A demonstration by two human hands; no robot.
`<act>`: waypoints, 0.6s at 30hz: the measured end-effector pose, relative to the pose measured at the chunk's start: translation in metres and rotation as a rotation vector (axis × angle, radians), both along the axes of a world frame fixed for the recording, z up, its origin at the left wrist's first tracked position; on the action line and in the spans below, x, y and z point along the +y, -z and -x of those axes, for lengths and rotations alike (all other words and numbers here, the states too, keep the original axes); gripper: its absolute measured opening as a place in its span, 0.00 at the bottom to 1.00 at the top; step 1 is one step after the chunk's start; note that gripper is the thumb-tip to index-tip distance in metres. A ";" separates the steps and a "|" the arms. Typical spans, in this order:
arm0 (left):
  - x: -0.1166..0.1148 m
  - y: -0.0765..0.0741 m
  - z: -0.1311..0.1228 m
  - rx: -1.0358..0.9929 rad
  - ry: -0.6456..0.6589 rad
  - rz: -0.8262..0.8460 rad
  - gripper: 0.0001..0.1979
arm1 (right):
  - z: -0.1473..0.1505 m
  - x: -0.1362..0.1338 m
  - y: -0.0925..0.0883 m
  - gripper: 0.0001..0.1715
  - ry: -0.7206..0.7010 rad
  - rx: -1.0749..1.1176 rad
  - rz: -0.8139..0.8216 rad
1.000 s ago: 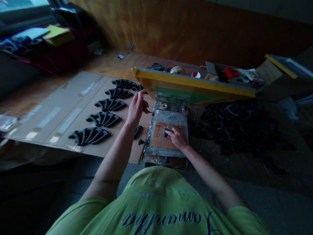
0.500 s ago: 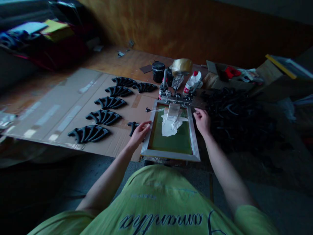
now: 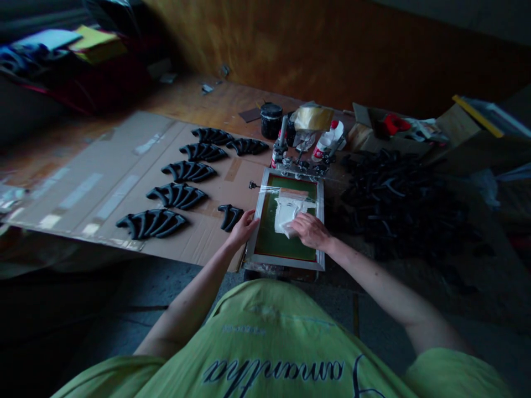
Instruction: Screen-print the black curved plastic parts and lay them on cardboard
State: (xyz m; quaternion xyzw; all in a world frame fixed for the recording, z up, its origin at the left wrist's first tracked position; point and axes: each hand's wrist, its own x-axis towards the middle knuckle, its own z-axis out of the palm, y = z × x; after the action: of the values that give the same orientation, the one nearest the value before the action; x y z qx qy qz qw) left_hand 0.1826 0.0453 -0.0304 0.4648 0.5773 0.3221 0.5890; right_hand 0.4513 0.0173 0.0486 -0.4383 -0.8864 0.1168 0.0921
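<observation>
A silver screen-printing frame (image 3: 259,204) with green mesh lies in front of me, white ink (image 3: 284,213) smeared over its middle. My left hand (image 3: 244,226) grips the frame's left edge, fingers closed against it. My right hand (image 3: 309,231) is over the mesh, its fingers closed round a pale squeegee (image 3: 287,229) at the lower end of the ink; the fingers partly cover it. Hinge clamps (image 3: 301,166) stand at the frame's far end. Just left of my left hand lies a curved black part (image 3: 229,216) on the cardboard.
Rows of curved black parts (image 3: 153,224) lie fanned out on the cardboard (image 3: 112,160) to the left. A heap of black parts (image 3: 398,204) is on the right. Behind the clamps stand a black tub (image 3: 271,120), a tape roll (image 3: 314,117) and a bottle (image 3: 326,145). An open box (image 3: 365,138) is at back right.
The frame has come down flat from a slight tilt. My right hand has left its right side and moved over the mesh onto the squeegee, which has shifted nearer me. My left hand stays at the left edge.
</observation>
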 end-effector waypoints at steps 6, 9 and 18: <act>-0.002 -0.003 -0.001 -0.041 0.017 -0.007 0.37 | 0.002 0.007 -0.005 0.09 0.106 -0.004 -0.055; -0.003 -0.006 -0.002 -0.048 0.011 -0.006 0.36 | 0.008 -0.007 0.004 0.14 0.112 0.025 -0.071; -0.002 -0.042 0.004 -0.118 0.033 0.008 0.41 | 0.003 0.056 -0.030 0.27 0.368 0.185 -0.125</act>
State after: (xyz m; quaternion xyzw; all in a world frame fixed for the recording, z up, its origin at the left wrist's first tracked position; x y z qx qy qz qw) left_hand 0.1791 0.0437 0.0119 0.4523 0.5350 0.3368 0.6290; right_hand 0.4479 0.0733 0.0791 -0.5738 -0.7846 0.0828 0.2199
